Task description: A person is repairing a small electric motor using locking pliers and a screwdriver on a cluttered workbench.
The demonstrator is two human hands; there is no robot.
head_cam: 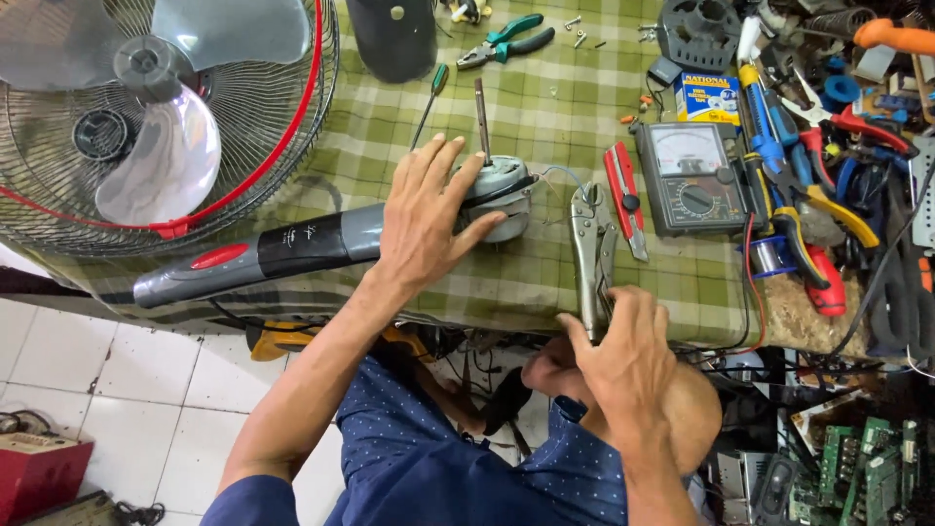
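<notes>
My left hand [426, 216] lies flat, fingers spread, on a grey fan motor [502, 195] that rests on the green checked cloth [545, 107]. The motor's shaft [482, 119] points away from me, and a grey stand arm with a red button [255, 253] runs off to the left. My right hand [623, 358] grips the handles of steel locking pliers [590, 248] at the table's near edge; their jaws lie just right of the motor, near its thin wires.
A fan cage with blades [161, 107] lies at far left. A red utility knife [625, 200] and an analog multimeter [690, 177] sit right of the pliers. Green pliers [506, 41], a screwdriver [429, 102], screws and a heap of hand tools [808, 175] crowd the back and right.
</notes>
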